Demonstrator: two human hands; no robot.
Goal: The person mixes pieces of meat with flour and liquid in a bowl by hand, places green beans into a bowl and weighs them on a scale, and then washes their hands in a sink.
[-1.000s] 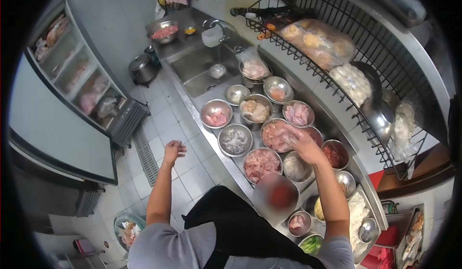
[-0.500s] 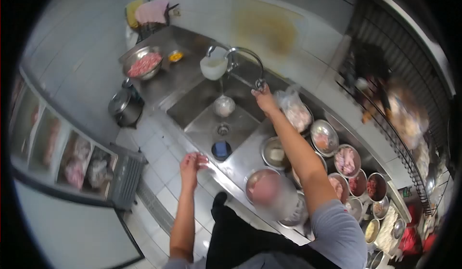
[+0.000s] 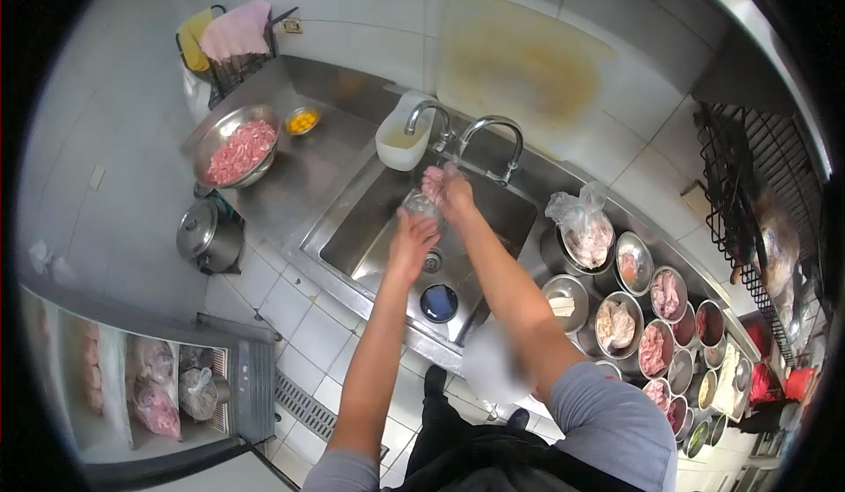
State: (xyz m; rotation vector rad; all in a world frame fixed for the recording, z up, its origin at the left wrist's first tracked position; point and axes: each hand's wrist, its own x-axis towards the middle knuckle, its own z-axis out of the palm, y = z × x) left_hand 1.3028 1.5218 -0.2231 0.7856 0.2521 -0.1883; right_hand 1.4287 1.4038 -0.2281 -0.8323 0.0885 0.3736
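Over the sink (image 3: 370,268), my left hand (image 3: 414,244) has its fingers stretched out and holds nothing. Just beyond it, my right hand (image 3: 451,194) is below the curved tap (image 3: 493,124), with its pinkish fingers loosely apart; no held object can be made out. A small shiny bowl (image 3: 421,205) sits in the basin, partly hidden by both hands. Toward the near side of the sink is a dark round dish (image 3: 438,304) with something blue in it. A white plastic container (image 3: 405,140) stands at the far rim beneath a second tap (image 3: 428,108).
A metal bowl of cut meat (image 3: 239,150) and a small bowl of egg yolks (image 3: 302,121) stand on the left counter. Several bowls of meat (image 3: 616,325) and a bagged pot (image 3: 585,237) line the right side. An open fridge (image 3: 158,386) is at lower left.
My right hand has left the tap and moved left over the basin. My left hand has come up from the sink's front edge to join it. The view has shifted.
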